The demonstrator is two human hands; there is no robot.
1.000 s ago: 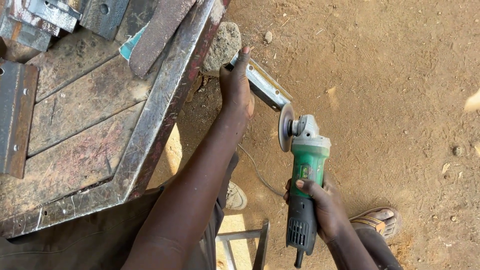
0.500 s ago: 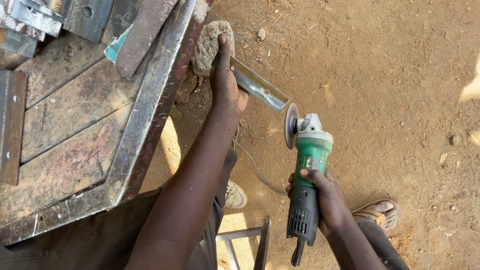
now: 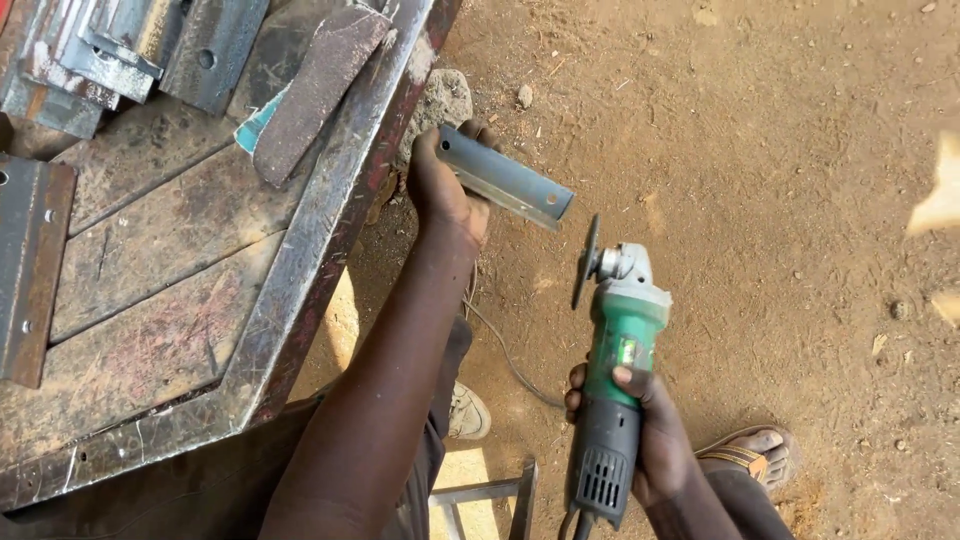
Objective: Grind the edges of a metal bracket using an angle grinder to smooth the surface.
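Bare reddish dirt ground lies under everything, beside a rusty metal workbench. Nearest, the right hand is clenched round the grey body of a green angle grinder, its disc upright and just clear of the metal. Farther off, the left hand grasps one end of a short grey steel angle piece, held out in the air off the bench edge. Beyond, scrap steel plates and a teal scrap lie on the bench top; no labels show.

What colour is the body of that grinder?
Green, with a dark grey rear handle; the angle grinder shows clearly in the head view.
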